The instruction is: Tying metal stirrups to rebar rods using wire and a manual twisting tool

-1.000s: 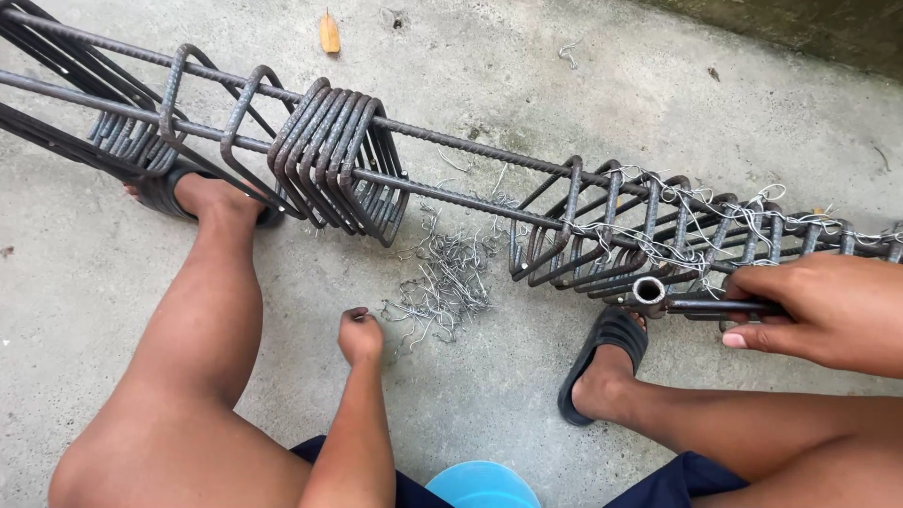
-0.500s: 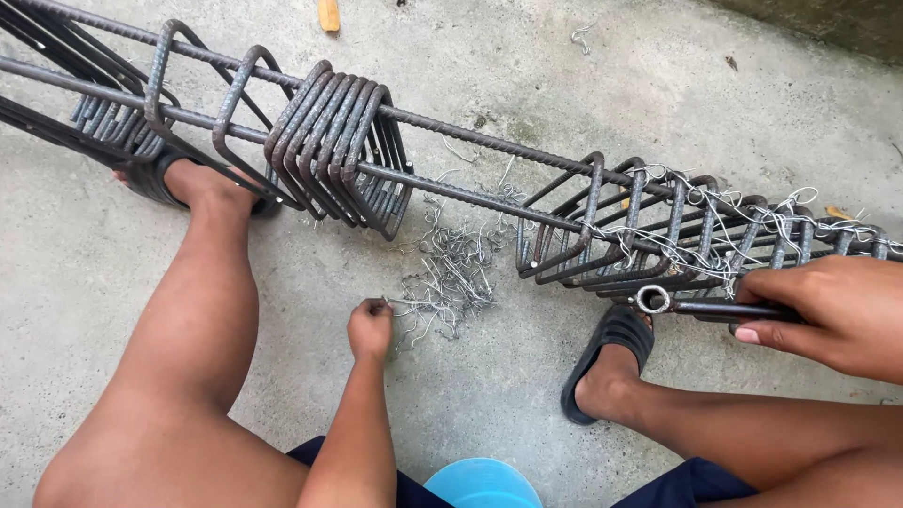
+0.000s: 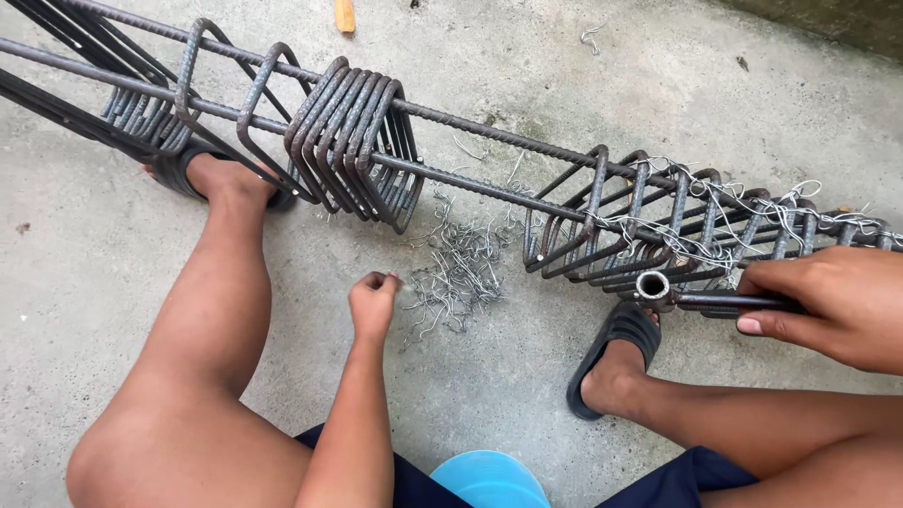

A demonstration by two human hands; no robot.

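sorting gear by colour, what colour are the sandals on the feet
Black sandals, clearest in the head view, on the concrete floor.

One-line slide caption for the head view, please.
Seated person's left hand pinches at a pile of wire ties on concrete while the right hand grips a pipe-ended tool beside the rebar cage.

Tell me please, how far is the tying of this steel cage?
Done: the stirrups at the right are bound with wire. In hand: the left hand picks at the loose wire ties on the concrete, and the right hand holds a metal tube tool. Left: the bunched stirrups in the middle show no wire.
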